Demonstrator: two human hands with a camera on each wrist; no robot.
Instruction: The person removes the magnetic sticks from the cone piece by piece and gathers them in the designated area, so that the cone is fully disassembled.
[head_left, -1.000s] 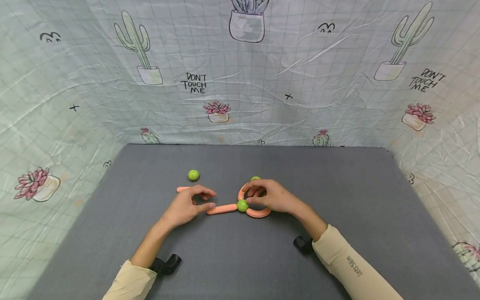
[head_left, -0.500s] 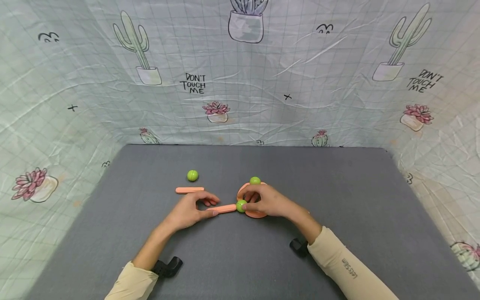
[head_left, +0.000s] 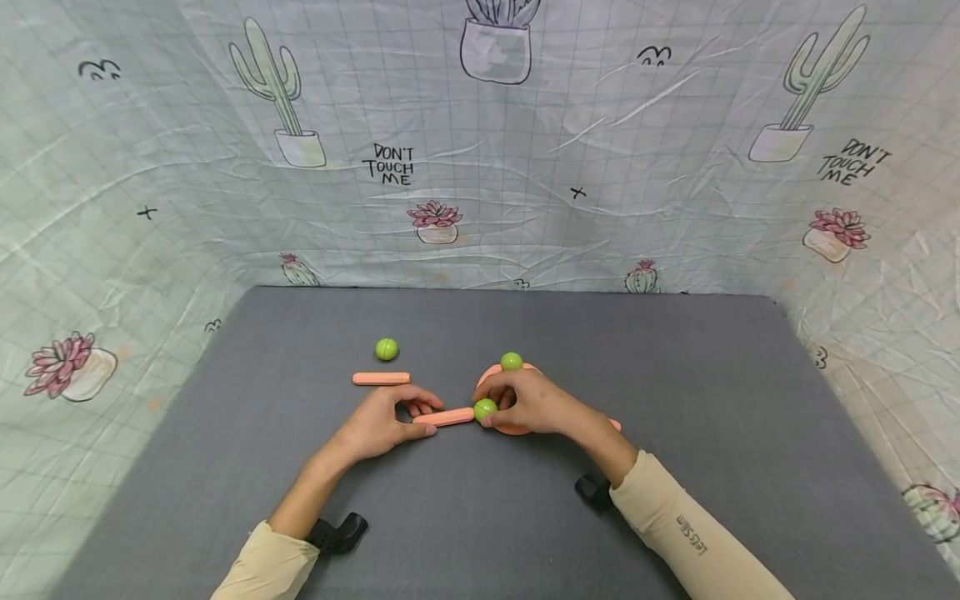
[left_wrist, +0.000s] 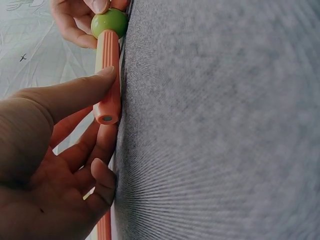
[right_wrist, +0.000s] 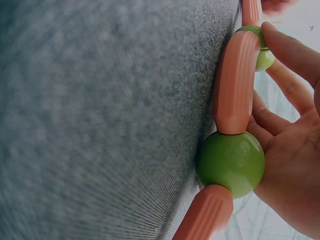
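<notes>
My left hand [head_left: 378, 425] pinches a straight ribbed orange rod [head_left: 453, 417] lying on the grey table. In the left wrist view the thumb presses one side of the rod, with fingers on its other side. The rod's far end meets a green ball [left_wrist: 109, 21]. With thumb and fingers, my right hand [head_left: 540, 402] grips that same ball. Curved orange rods [head_left: 514, 431] form a ring beside it, partly hidden by the right hand. In the right wrist view a curved rod [right_wrist: 234, 85] joins another green ball [right_wrist: 230, 165], and a further orange rod [right_wrist: 206, 214] extends from it.
A loose orange rod [head_left: 381, 378] and a loose green ball [head_left: 386, 349] lie behind the left hand. Another green ball [head_left: 512, 361] sits at the ring's far side. A patterned cloth [head_left: 525, 225] surrounds the grey table [head_left: 675, 358] at the back and sides.
My left hand has moved slightly right and nearer, taking the straight rod between thumb and fingers. The right hand has shifted slightly left and closed round the green ball.
</notes>
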